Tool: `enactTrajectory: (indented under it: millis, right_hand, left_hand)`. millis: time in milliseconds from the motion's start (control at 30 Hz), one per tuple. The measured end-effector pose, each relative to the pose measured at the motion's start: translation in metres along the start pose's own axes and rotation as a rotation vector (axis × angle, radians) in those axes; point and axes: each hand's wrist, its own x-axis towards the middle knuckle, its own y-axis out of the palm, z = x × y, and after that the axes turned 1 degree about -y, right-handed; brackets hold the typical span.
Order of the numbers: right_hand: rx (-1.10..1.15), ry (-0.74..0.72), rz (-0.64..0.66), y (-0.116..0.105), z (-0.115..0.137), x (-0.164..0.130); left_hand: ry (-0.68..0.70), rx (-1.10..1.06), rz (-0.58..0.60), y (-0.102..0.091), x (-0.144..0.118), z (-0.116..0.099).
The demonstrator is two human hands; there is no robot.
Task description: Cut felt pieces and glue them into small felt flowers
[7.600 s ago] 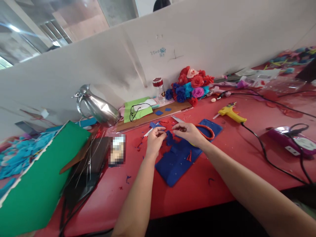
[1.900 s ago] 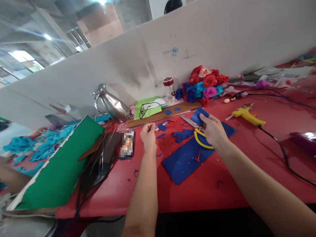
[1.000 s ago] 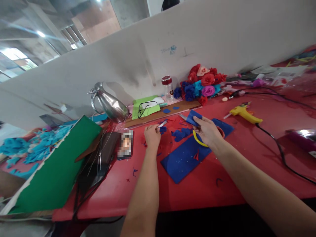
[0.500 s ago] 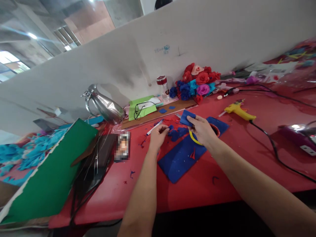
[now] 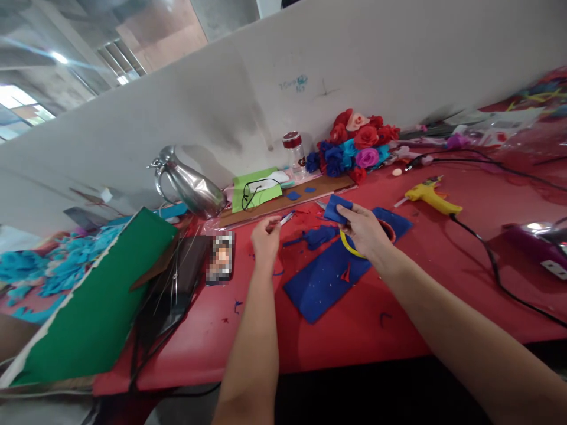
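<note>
Shifted leftward from the blue sheet point(image 5: 330, 277) since the earlier frame, the left hand point(image 5: 264, 239) is closed on a white pen point(image 5: 284, 219), partly hidden. A blue felt piece point(image 5: 336, 208) is pinched by the right hand point(image 5: 364, 229) above the sheet; yellow-handled scissors point(image 5: 348, 247) are largely concealed beneath it.

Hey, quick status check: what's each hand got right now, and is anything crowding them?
Left hand grip shut on white pen. Right hand grip shut on blue felt piece, scissors under the palm. Blue scraps between the hands.
</note>
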Motion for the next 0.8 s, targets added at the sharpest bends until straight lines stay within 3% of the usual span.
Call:
enactTrajectory:
  millis: [67, 267, 433, 567, 733, 800]
  right_hand:
    - [-0.007, 0.006, 0.001, -0.001, -0.001, 0.001]
    - [-0.047, 0.01, 0.013, -0.002, -0.004, 0.002]
    - [-0.039, 0.022, -0.003, 0.0, 0.001, -0.002]
    - [-0.014, 0.027, -0.045, 0.002, 0.005, -0.003]
    - [-0.012, 0.014, -0.046, 0.0, 0.003, -0.002]
    - [-0.024, 0.002, -0.037, 0.0, 0.001, -0.001]
  left_hand:
    - [-0.049, 0.012, 0.011, -0.014, 0.004, 0.002]
    - [-0.056, 0.355, 0.514, -0.032, -0.002, -0.007]
    - [-0.023, 0.533, 0.65, -0.029, -0.009, -0.015]
    - [-0.007, 0.635, 0.556, -0.027, -0.009, -0.015]
    - [-0.122, 0.596, 0.218, -0.031, -0.001, -0.007]
    - [-0.143, 0.546, 0.135, -0.032, 0.002, -0.001]
